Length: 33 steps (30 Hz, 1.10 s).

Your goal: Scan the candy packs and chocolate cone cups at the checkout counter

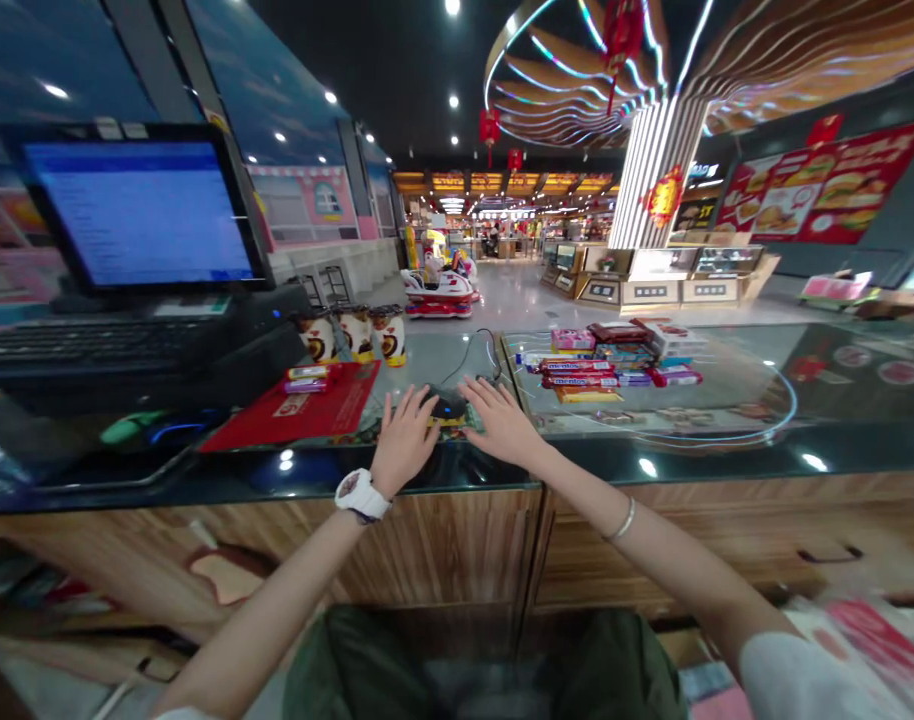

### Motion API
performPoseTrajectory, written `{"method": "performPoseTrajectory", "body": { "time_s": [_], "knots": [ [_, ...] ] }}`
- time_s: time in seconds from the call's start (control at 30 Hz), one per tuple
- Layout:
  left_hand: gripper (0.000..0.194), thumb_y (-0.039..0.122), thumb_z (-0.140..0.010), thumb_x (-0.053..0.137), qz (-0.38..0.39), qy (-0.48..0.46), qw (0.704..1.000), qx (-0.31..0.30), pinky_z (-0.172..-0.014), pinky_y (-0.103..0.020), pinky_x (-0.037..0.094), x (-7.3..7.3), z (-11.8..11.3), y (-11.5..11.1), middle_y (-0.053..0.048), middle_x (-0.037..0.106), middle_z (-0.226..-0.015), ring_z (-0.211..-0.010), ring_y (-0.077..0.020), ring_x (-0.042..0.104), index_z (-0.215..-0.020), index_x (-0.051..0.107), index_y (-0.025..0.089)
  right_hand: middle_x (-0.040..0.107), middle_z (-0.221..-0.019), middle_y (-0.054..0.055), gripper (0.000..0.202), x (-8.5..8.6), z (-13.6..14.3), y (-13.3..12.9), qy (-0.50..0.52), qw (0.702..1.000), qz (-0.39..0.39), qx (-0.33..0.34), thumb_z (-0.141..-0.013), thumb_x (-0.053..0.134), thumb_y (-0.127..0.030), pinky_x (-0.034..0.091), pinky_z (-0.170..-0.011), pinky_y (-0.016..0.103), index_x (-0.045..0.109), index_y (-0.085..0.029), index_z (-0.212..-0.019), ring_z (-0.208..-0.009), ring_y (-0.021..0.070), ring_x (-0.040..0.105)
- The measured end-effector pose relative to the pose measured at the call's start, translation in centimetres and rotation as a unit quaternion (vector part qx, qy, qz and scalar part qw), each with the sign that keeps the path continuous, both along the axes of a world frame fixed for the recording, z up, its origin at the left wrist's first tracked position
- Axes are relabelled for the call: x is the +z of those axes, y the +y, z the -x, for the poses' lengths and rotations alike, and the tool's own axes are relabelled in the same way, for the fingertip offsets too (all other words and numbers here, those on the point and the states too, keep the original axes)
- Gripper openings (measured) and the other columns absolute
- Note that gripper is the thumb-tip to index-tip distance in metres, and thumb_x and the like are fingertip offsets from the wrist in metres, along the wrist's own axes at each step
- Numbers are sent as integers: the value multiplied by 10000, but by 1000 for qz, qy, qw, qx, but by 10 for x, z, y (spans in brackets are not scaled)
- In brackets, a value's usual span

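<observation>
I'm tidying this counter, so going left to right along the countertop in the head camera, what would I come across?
Monitor → red mat → three small figurines → left hand → black mouse → right hand → pile of candy packs.

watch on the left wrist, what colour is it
White, on the left wrist watch; the head view shows it clearly.

- My left hand (403, 440) and right hand (502, 425) rest on a glossy, mirror-like dark glass countertop (652, 455).
- Between them, a black plastic mouse (448, 406).
- Cabinet front (457, 545): smooth wood-grain.
- Candy rolls (577, 373): shiny wrappers.
</observation>
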<state>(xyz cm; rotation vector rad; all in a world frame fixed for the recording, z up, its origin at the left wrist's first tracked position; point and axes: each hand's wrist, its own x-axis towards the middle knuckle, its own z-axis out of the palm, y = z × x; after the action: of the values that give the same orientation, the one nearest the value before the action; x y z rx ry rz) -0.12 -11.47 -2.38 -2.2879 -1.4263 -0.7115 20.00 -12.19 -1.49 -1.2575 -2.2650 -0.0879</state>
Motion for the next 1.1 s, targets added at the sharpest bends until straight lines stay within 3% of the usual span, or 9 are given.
{"method": "performPoseTrajectory", "body": {
  "time_s": [0.27, 0.53, 0.77, 1.1],
  "knots": [
    [408, 272, -914, 428, -22, -41, 995, 90, -1206, -564, 228, 13, 93, 11, -131, 543, -1434, -1387, -295, 438, -1281, 581, 184, 289, -1617, 99, 662, 8, 89, 14, -24, 996, 12, 83, -885, 529, -281, 227, -1209, 500, 350, -170, -1512, -1481, 274, 295],
    [415, 232, -884, 411, -21, -77, 983, 168, -1203, -512, 260, 18, 166, 32, -111, 585, -1369, -1296, -264, 513, -1257, 592, 208, 281, -1621, 96, 672, 8, 163, 46, -39, 994, 27, 101, -873, 519, -245, 209, -1215, 495, 339, -173, -1516, -1479, 275, 293],
    [398, 175, -865, 412, -29, -121, 965, 232, -1192, -503, 267, 23, 189, 74, -115, 606, -1331, -1253, -275, 532, -1195, 633, 206, 305, -1607, 131, 664, 9, 217, 83, -30, 996, 54, 69, -865, 523, -245, 231, -1202, 498, 357, -137, -1499, -1457, 295, 324],
    [342, 151, -866, 424, -12, -110, 952, 285, -1156, -466, 313, 4, 221, 105, -129, 625, -1280, -1209, -275, 560, -1122, 648, 182, 378, -1561, 162, 625, -4, 264, 123, -13, 997, 73, 34, -856, 519, -230, 255, -1183, 506, 398, -115, -1459, -1417, 301, 370]
  ]
}}
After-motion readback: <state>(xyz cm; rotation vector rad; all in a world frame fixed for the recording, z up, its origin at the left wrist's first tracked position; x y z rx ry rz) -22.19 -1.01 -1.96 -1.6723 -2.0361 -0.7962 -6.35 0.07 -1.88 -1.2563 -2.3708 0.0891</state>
